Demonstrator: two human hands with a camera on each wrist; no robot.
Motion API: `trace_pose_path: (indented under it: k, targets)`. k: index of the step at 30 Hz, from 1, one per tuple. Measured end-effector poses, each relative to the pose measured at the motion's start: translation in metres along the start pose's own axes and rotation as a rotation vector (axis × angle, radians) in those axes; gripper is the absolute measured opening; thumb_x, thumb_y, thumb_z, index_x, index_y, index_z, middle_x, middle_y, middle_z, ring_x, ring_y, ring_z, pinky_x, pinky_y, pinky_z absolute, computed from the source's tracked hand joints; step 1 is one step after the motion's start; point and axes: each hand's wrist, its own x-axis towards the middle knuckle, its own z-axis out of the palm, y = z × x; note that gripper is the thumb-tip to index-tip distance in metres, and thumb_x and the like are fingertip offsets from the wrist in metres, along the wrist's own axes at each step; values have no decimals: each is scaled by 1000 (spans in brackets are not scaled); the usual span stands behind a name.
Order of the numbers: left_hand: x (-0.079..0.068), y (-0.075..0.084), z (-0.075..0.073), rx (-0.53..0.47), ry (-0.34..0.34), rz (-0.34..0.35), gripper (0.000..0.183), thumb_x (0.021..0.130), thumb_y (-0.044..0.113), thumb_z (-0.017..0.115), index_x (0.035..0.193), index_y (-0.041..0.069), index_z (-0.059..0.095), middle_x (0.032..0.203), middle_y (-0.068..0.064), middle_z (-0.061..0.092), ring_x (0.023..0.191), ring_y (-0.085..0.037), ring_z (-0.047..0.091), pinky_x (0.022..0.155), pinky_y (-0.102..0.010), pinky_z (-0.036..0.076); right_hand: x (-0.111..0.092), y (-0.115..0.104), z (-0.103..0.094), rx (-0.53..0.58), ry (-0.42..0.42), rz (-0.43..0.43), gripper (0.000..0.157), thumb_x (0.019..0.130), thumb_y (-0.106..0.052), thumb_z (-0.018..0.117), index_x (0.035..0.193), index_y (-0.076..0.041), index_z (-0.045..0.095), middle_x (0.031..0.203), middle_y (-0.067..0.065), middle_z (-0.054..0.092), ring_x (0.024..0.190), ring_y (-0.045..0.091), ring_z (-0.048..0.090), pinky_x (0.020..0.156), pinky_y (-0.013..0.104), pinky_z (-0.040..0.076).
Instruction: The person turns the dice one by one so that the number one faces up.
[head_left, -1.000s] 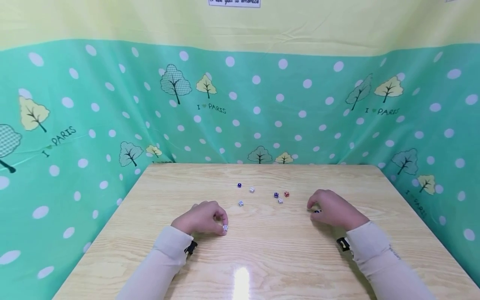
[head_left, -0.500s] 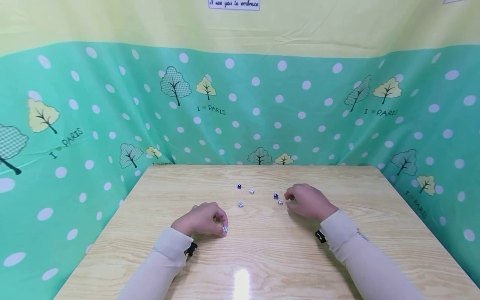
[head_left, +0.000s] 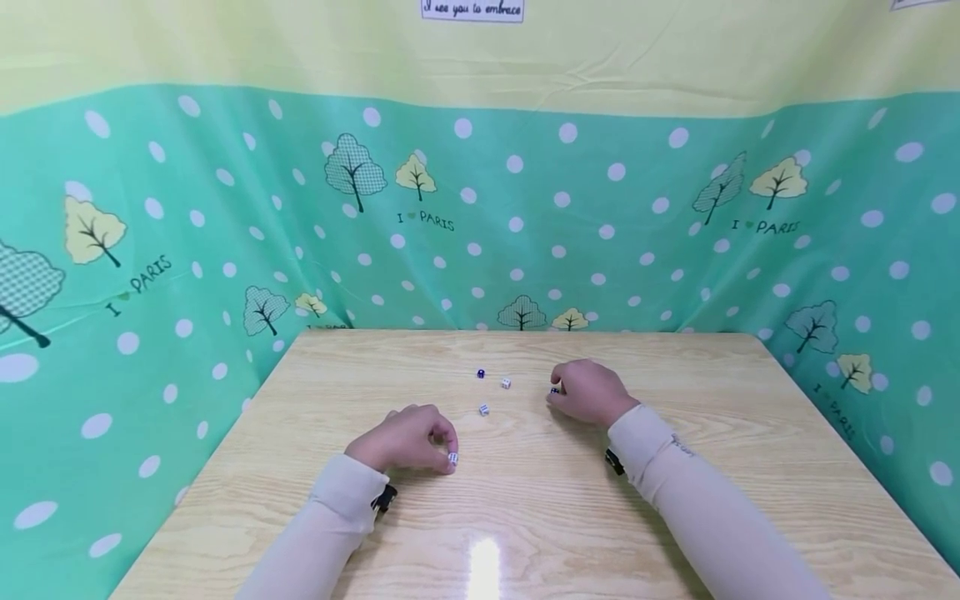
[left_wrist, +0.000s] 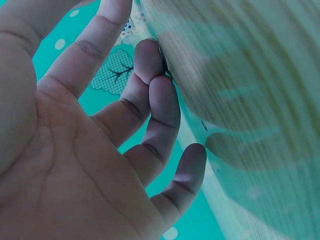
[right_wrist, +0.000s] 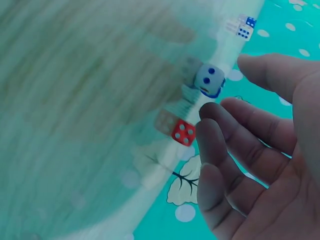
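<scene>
Thumb and index finger of my left hand (head_left: 405, 437) pinch a white die (head_left: 452, 458) at the tabletop, left of the middle. In the left wrist view a bit of this die (left_wrist: 127, 24) shows past a finger; the other fingers curve loosely. Further back, my right hand (head_left: 592, 390) reaches round a blue die (head_left: 554, 391), with thumb and fingers apart. The right wrist view shows a white die (right_wrist: 210, 79) largely covering a blue one, and a red die (right_wrist: 184, 132) close to the fingertips. In the head view the hand hides the red die and that white die.
Between the hands, towards the back, lie a dark blue die (head_left: 481, 374) and two white dice, one behind (head_left: 506, 383) and one nearer the front (head_left: 483, 410). A patterned green cloth (head_left: 525, 250) encloses the back and sides of the wooden table (head_left: 480, 492).
My right hand has moved left and slightly back, from the table's right part to the blue, white and red dice. The left hand stays in place with its die.
</scene>
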Motion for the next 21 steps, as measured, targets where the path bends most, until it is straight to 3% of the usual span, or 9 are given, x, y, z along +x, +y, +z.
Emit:
trace_pose_path:
  k: [5,13,21]
  targets:
    - [1,0,1,6,-3,5,21,76,31,91,74,33,71,73,12,63,79,-13,52,91,-54,31,1,-5,3,-29,-13,37,26,93,-34,75,107,-12,76,97,1,74,75,12,62,72,41,57]
    - [0,-1,1,13,-3,8,20,76,31,90,74,33,71,73,13,63,79,-13,52,90,-54,32,1,-3,10,-31,-2,37,12,93,-29,75,90,-17,74,82,-6,67,70,11,57,67,36,52]
    - [1,0,0,8,-1,13,20,77,31,90,74,32,71,72,12,64,79,-13,53,93,-56,32,-1,-2,10,-33,17,20,13,93,-27,75,84,-18,72,79,-6,65,70,12,57,65,34,51]
